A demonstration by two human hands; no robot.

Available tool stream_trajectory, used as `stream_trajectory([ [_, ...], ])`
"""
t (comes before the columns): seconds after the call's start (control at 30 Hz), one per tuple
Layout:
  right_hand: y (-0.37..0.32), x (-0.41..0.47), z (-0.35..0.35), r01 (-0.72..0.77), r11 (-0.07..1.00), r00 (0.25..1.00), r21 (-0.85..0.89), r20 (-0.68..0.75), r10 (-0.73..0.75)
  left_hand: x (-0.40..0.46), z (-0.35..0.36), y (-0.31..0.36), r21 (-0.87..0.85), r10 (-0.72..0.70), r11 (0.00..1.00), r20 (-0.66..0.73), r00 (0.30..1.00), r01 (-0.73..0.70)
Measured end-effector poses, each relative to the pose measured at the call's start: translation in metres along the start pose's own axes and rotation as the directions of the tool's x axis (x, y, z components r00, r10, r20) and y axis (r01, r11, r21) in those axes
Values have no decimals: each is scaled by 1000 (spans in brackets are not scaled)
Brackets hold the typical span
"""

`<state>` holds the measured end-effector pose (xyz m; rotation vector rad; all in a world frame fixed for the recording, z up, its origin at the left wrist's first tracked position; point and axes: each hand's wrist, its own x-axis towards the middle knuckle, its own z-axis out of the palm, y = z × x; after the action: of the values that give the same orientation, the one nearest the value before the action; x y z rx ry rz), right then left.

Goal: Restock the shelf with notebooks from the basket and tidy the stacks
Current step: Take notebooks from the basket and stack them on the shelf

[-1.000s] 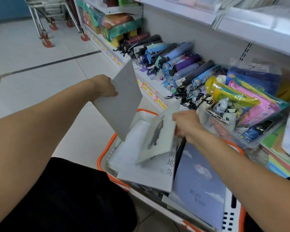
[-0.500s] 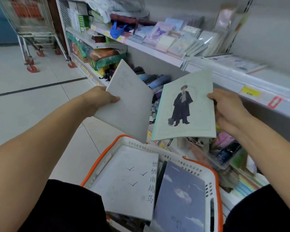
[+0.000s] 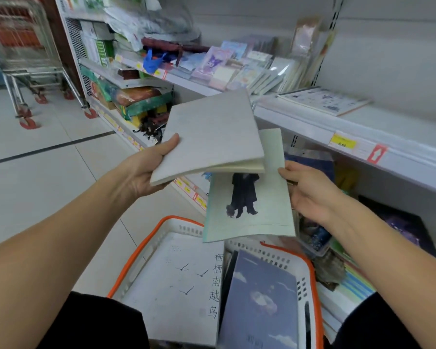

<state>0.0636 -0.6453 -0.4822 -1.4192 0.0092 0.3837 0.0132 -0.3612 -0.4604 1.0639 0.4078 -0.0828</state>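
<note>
Left hand (image 3: 146, 172): grips a grey notebook (image 3: 212, 137) above the basket (image 3: 312, 273).
Right hand (image 3: 310, 192): fingers pinch the green notebook (image 3: 267, 210)'s edge.
Risk: overlapping covers may snag; either could slip short of the shelf (image 3: 363, 132).

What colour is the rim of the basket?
Orange: the basket is white plastic with an orange rim, plain in the head view.

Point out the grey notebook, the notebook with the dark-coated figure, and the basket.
grey notebook (image 3: 212, 132), head view, middle of its cover.
notebook with the dark-coated figure (image 3: 269, 205), head view, pale cover right of the figure.
basket (image 3: 136, 263), head view, orange left rim.
</note>
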Motion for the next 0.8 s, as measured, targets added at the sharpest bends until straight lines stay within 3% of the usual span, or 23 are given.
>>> stream_trajectory([
  [0.23, -24, 0, -4, 29, 931, 991, 364, 113, -75, 9, 25, -8, 136, -19, 991, 73, 997, 9],
  [0.43, -38, -3, -1, 66, 867, 981, 494, 127, -147, 5, 46, -8, 66, -1, 998, 240, 971, -15],
  [0.53, -51, -8, -2, 90, 898, 982, 431, 110, -152, -1, 64, -8, 125, 107, 981, 290, 951, -149],
  [0.67, -61, -24, -9, 64, 983, 987, 174, 137, -88, -6, 85, -10, 248, 212, 924, 306, 928, -292],
  [0.8, -80, -22, -25, 147, 965, 989, 219, -65, -136, -1, 118, 10, 241, 253, 913, 299, 920, -329],
])
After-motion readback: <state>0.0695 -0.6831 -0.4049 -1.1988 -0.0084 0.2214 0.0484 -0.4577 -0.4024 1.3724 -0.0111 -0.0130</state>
